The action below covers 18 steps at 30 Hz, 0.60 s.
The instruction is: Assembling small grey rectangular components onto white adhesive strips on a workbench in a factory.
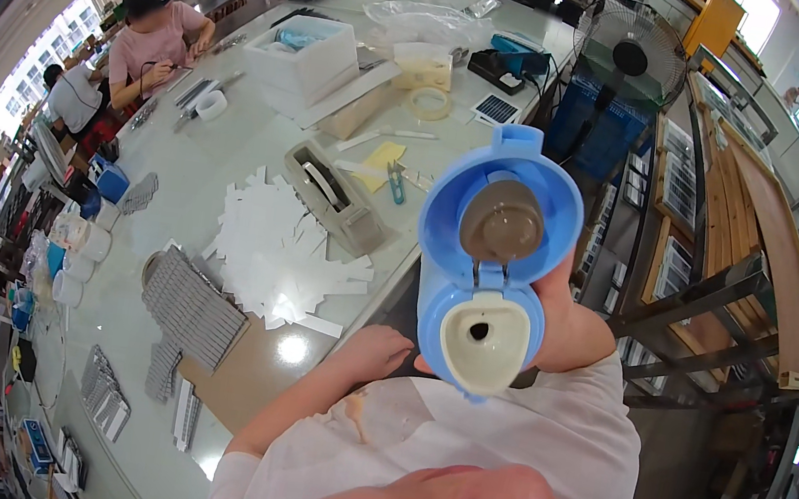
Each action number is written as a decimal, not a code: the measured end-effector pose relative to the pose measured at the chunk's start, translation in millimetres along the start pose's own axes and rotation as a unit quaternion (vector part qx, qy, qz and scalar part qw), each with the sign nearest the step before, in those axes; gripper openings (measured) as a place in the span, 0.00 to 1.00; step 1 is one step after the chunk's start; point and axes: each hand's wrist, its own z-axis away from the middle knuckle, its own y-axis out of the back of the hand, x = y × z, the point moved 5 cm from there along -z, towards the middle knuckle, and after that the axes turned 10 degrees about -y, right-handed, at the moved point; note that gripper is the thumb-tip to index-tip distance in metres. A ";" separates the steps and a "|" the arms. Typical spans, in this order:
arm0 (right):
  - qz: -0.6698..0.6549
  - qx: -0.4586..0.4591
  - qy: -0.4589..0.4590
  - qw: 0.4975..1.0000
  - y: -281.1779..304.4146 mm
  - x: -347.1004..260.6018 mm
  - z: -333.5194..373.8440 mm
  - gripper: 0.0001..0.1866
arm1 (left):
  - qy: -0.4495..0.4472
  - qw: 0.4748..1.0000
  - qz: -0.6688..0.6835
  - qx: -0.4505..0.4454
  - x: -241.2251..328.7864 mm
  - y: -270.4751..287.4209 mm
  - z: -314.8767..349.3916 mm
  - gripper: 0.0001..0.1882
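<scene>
Blue bottle (489, 282) is just off centre toward 3 o'clock, lid (502, 225) flipped open at 12 from the spout (498, 358). Right hand (564, 317) grips it from 3. Left hand (374, 352) is at its 8, by the worktop (193, 147) edge; can't tell if it's holding anything. Looks like the holding-it-up-open step; next move calls for a steady grip, imo. Tape dispenser (355, 216) at 10, white scraps (278, 254) at 9.

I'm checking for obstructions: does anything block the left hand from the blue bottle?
Nothing visible does: the left hand lies near the table edge, with no object seen between it and the open blue bottle, which the right hand holds.
</scene>
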 end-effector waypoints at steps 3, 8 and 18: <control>0.063 0.050 0.164 0.983 2.3 -36.2 -32.2 0.64 | -0.005 1.000 0.002 0.019 2.7 4.9 0.6 0.09; 0.003 0.010 0.150 0.989 0.2 -51.8 -44.1 0.48 | -0.013 1.000 -0.006 0.011 6.7 7.8 -3.5 0.08; -0.122 -0.187 0.249 0.942 -4.3 -51.9 -77.6 0.27 | -0.019 0.999 -0.011 0.033 2.5 1.9 1.4 0.09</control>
